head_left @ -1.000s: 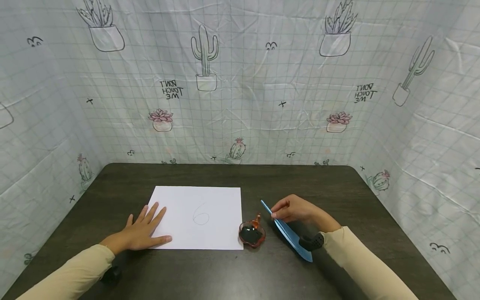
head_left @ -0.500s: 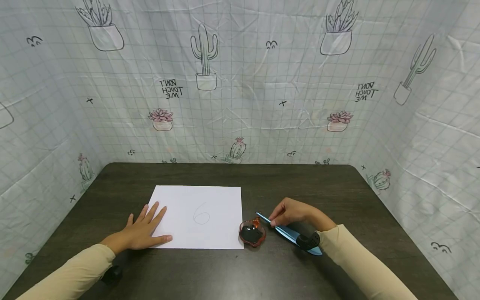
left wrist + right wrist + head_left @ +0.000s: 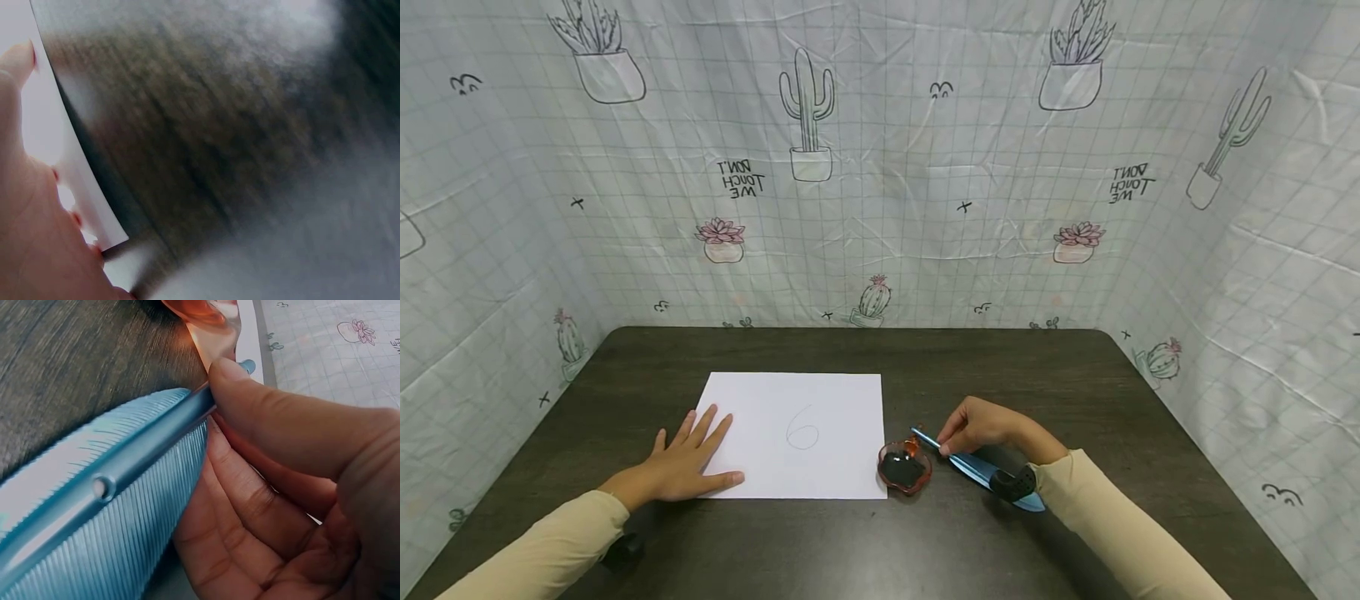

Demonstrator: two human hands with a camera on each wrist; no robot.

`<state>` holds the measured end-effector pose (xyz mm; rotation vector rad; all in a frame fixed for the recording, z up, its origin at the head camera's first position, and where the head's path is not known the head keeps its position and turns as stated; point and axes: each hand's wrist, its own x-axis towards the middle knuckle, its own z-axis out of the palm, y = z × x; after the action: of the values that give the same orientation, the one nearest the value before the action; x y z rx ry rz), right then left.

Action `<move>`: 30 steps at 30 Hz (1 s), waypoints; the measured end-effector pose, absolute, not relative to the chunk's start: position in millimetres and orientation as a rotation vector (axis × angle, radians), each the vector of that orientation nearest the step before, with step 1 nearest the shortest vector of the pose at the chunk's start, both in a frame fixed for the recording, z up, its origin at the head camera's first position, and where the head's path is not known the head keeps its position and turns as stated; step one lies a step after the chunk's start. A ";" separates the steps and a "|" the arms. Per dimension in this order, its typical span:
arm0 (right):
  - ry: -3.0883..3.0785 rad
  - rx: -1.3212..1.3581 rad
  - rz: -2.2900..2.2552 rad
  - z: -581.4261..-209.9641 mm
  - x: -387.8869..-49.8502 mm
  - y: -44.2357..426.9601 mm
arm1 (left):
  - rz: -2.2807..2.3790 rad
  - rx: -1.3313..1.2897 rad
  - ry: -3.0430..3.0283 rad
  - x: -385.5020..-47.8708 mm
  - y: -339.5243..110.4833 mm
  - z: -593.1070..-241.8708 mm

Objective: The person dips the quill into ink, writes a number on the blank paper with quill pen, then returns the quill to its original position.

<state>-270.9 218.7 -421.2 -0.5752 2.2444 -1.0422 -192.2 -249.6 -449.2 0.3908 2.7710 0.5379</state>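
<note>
My left hand (image 3: 681, 471) lies with spread fingers over the left edge of a white sheet of paper (image 3: 842, 400), which bears a thin drawn "6" (image 3: 802, 437). Between thumb and fingers, my right hand (image 3: 988, 423) pinches a blue feather-shaped pen (image 3: 972, 468) near its narrow end. That end points left, beside an amber glass dish (image 3: 882, 479) with dark contents; whether they touch I cannot tell. In the right wrist view, the pen's ribbed vane and round shaft (image 3: 147, 447) with a small hole fill the lower left. The left wrist view shows only part of the left hand on the paper.
A dark wooden table (image 3: 760, 550) carries everything. The dish stands close against the paper's right edge. A whitish curtain (image 3: 895, 150) printed with cacti hangs behind and on both sides. A dark wrist device (image 3: 1013, 483) sits under the right wrist, over part of the pen.
The right hand has shifted slightly down, and the pen has swung so its narrow end is lower and left by the dish, its broad end further right. The left hand stays put.
</note>
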 end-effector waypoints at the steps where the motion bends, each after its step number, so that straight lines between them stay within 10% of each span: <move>1: 2.246 -0.577 -1.044 -421.3 -270.7 218.4 | 0.545 0.392 2.772 -191.9 -249.7 -449.2; 30: 2.314 -0.631 -1.080 -410.0 -274.6 222.4 | 0.546 0.392 2.764 -189.8 -249.8 -443.7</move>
<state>-274.6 222.4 -410.0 -0.6309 2.3141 -1.0802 -189.8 -249.8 -443.7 0.3923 2.7641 0.5459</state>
